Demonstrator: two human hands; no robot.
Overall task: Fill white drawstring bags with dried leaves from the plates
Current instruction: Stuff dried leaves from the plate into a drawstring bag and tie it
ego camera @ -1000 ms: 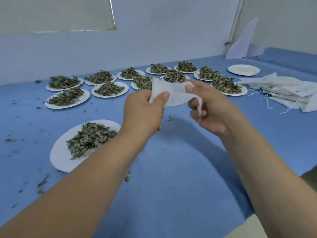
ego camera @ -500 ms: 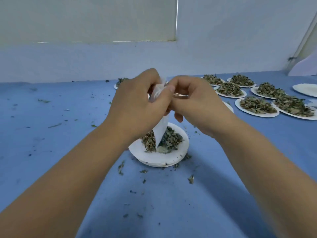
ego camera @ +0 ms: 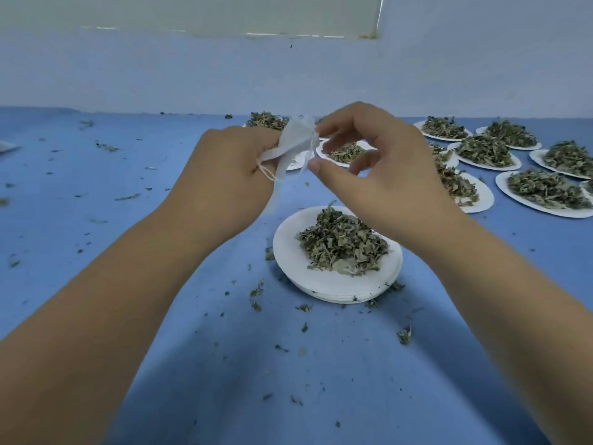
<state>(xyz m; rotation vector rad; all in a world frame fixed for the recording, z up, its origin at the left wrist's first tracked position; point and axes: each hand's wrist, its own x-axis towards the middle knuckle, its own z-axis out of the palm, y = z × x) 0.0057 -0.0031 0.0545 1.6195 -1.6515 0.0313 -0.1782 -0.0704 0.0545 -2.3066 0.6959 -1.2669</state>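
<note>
Holding white drawstring bag (ego camera: 296,143) pinched in left hand (ego camera: 231,178), right hand (ego camera: 382,168) just beside, thumb and forefinger parted at its mouth, gripping nothing; best spread wide above dried leaves (ego camera: 341,247) on plate (ego camera: 290,252) below.

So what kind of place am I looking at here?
Probably a small hand-packing workspace: a blue-covered table, rows of white plates heaped with dried leaves, and a white drawstring bag in the left hand.
</note>
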